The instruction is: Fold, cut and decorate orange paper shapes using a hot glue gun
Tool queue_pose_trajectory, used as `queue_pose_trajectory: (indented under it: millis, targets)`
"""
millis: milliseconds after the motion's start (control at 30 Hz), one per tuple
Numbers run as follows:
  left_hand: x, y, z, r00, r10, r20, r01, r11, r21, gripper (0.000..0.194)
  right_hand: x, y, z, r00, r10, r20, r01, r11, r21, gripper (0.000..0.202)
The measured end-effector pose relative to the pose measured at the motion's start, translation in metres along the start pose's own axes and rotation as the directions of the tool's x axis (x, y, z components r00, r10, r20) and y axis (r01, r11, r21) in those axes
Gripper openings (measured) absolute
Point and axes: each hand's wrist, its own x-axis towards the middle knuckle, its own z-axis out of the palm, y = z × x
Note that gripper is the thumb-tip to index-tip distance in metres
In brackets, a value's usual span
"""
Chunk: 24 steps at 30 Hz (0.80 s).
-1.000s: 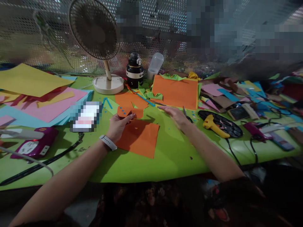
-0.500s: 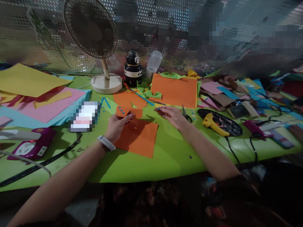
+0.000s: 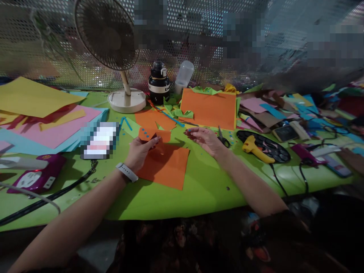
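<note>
My left hand is closed on a small strip of orange paper, the thumb on top. Several blue dots show at the strip's left end. Below it a larger orange sheet lies flat on the green table, partly behind the hand. To the right, apart from the strip, my right hand is raised with thumb and fingers drawn together. A tiny blue paper dot shows at its fingertips. Scissors lie just behind this hand, partly hidden by it.
A yellow glue gun rests on a black tray at right. A phone and stacked coloured sheets lie at left. A fan, a black bottle and an orange sheet are at the back.
Both hands keep nearly the same place and grip. Only a very slight shift of the whole view shows.
</note>
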Motion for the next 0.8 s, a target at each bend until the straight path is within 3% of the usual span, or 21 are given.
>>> queue_pose_trajectory:
  millis: [167, 300, 467, 633, 800]
  targets:
    - [-0.004, 0.001, 0.002, 1.000, -0.027, 0.011, 0.027, 1.000, 0.011, 0.032, -0.010, -0.005, 0.009, 0.998, -0.063, 0.008, 0.064, 0.982, -0.179, 0.026]
    - [-0.009, 0.002, 0.005, 0.997, -0.061, 0.043, 0.060, 0.998, 0.022, 0.033, -0.025, -0.008, 0.026, 0.984, -0.134, 0.114, 0.164, 0.937, -0.308, 0.037]
    - [-0.012, 0.001, 0.007, 0.996, -0.073, 0.049, 0.071, 0.997, 0.036, 0.033, -0.037, -0.014, 0.038, 0.961, -0.208, 0.180, 0.269, 0.848, -0.457, 0.042]
    - [-0.015, 0.003, 0.010, 0.993, -0.087, 0.085, 0.083, 0.996, 0.044, 0.032, -0.038, -0.015, 0.045, 0.951, -0.194, 0.240, 0.304, 0.724, -0.619, 0.049]
    - [-0.020, 0.006, 0.014, 0.985, -0.099, 0.138, 0.094, 0.995, 0.040, 0.036, -0.035, -0.004, 0.049, 0.914, -0.223, 0.338, 0.399, 0.640, -0.657, 0.052]
